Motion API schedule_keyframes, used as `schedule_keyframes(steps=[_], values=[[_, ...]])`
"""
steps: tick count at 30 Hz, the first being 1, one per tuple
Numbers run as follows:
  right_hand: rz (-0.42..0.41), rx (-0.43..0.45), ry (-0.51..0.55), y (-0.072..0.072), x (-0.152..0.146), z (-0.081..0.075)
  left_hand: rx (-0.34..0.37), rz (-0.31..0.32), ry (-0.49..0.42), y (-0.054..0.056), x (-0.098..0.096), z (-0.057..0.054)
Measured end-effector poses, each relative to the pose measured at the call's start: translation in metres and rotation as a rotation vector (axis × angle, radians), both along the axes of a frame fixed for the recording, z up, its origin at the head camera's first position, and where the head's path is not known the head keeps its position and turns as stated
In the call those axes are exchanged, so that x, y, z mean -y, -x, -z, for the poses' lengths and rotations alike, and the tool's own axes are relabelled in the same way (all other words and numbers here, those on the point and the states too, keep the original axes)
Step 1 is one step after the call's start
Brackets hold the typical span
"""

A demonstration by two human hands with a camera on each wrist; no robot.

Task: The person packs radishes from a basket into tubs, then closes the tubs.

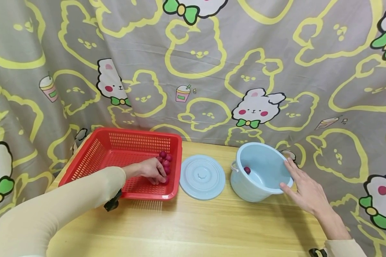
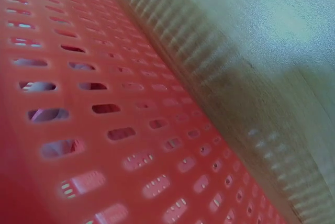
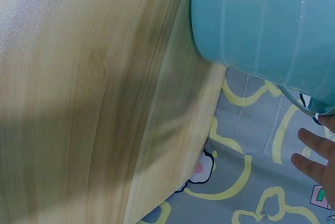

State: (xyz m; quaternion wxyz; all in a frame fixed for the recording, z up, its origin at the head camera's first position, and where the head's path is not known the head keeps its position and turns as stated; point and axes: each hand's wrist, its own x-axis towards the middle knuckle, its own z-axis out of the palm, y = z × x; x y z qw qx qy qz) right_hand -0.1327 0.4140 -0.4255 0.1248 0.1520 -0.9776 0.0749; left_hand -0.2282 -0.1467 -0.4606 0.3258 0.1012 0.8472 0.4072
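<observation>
Inside the red basket (image 1: 138,132), toward its right wall, my left hand (image 1: 152,170) reaches down with curled fingers. Its fingertips pinch a dark red plum-like ball (image 1: 166,180), partly covered by the hand. Several similar balls (image 1: 166,163) lie just beyond, along the same wall. My right hand (image 1: 307,191) rests at the right rim of a light blue bucket (image 1: 254,191), its fingers fairly straight and the thumb toward the near rim. One dark red ball (image 1: 247,170) is in the bucket. The left wrist view shows mostly the perforated basket wall (image 2: 120,103), hiding the grip.
A round blue lid (image 1: 202,177) lies flat on the wooden table (image 1: 193,225) between basket and bucket. The bucket's handle (image 1: 234,166) hangs at its left side. A patterned grey curtain (image 1: 199,89) hangs close behind the table's back edge.
</observation>
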Motion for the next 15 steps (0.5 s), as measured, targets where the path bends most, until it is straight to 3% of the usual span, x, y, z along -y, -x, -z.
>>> schedule_keyframes(steps=[15], values=[[-0.001,-0.003,0.004,-0.0002,0.0002,0.0005,-0.020,0.036,-0.003,-0.0005,0.0036,-0.0049]])
